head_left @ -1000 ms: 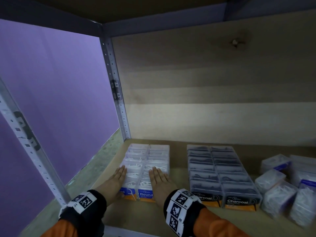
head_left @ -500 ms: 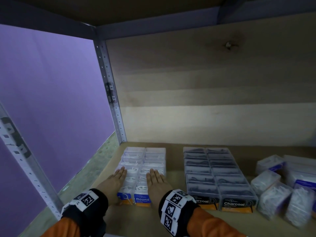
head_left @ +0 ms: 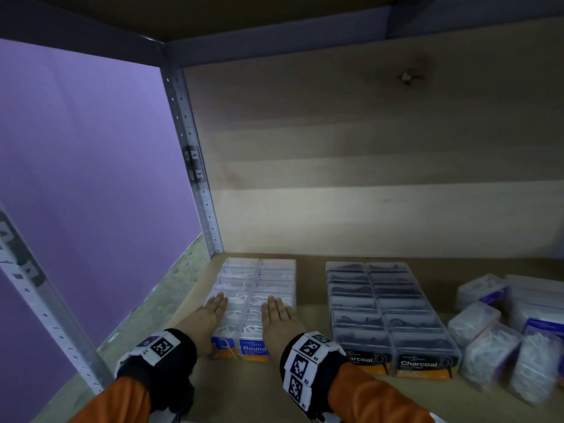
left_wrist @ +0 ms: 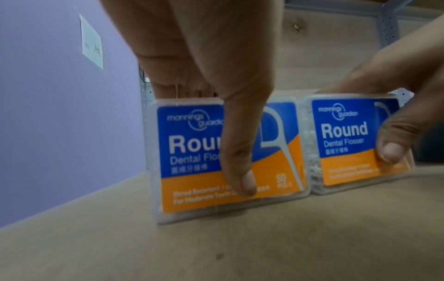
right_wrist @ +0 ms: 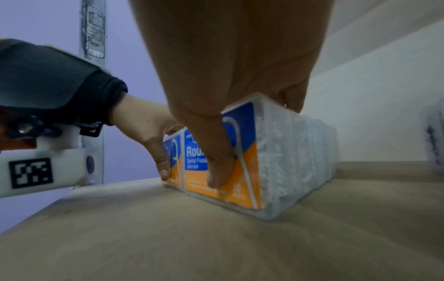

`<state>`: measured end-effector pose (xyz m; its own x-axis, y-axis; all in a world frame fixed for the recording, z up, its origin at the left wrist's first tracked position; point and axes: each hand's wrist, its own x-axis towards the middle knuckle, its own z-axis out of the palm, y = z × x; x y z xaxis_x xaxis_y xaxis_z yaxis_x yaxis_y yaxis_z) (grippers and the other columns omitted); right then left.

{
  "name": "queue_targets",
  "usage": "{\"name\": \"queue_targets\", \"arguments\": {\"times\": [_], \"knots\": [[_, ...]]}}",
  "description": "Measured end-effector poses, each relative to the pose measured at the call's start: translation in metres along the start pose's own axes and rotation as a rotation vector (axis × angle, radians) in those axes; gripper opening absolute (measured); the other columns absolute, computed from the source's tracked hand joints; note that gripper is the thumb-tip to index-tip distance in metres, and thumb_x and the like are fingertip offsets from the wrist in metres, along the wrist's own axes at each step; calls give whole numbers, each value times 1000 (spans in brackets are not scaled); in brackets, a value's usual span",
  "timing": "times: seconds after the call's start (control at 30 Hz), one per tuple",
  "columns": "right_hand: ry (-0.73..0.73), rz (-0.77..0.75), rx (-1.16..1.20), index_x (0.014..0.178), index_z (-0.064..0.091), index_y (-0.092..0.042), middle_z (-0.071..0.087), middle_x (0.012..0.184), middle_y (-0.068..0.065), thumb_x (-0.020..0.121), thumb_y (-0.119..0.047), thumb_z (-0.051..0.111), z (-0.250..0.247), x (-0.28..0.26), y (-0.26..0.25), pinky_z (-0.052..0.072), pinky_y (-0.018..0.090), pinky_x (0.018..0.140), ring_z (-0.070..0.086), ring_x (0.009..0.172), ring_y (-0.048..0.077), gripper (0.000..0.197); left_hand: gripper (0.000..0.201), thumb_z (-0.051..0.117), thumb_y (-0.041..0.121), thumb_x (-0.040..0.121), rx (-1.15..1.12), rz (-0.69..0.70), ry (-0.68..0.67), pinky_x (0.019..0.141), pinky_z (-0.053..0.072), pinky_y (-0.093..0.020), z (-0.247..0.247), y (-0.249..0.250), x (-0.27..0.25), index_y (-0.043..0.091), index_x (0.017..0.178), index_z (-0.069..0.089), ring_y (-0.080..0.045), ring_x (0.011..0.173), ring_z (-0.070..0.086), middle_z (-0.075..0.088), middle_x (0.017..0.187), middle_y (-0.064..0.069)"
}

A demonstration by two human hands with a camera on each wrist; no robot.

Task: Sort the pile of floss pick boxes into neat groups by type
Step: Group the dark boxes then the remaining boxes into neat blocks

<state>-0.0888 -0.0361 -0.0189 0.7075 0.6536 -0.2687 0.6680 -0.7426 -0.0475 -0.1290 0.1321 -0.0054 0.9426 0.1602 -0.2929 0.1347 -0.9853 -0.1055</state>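
Note:
Two rows of clear Round floss pick boxes (head_left: 259, 279) with blue and orange labels stand at the shelf's left. My left hand (head_left: 209, 317) lies flat on the left row and my right hand (head_left: 279, 317) on the right row, fingers straight. In the left wrist view my left thumb (left_wrist: 240, 152) presses the front label of the left front box (left_wrist: 190, 155). The right thumb (right_wrist: 218, 163) presses the right front box (right_wrist: 242, 171). Two rows of dark Charcoal boxes (head_left: 384, 309) stand beside them. A loose pile of clear boxes with white picks (head_left: 488, 346) lies at the right.
The wooden shelf board (head_left: 244, 392) has a plywood back wall (head_left: 366, 209) and a grey metal upright (head_left: 198, 184) at the back left corner. Another upright (head_left: 45, 315) stands at the front left. A purple wall lies beyond the shelf's left edge.
Both hands stay flat on the Round rows. The view has shifted a little; the boxes show no clear movement.

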Motion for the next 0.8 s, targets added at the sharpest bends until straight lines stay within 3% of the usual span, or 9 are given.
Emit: {"name": "queue_targets", "arguments": {"times": [0.5,0.8], "knots": [[-19,-4,16,148,-12,2,-15,157,18,101,-9,30,-4,4,3,-3,39,122,-11,147,30,64,108,67,33,84,-15,-4,6,119,6,-25,-2,0,3,4,149,-13,-21,149,-1,-14,159,-13],[36,-47,50,149,-8,1,-10,158,18,98,-23,44,-10,-24,16,0,38,122,-6,148,29,77,109,63,47,83,100,45,-17,120,3,-28,-12,6,1,4,149,-14,-21,149,-4,-14,159,-12]]}}
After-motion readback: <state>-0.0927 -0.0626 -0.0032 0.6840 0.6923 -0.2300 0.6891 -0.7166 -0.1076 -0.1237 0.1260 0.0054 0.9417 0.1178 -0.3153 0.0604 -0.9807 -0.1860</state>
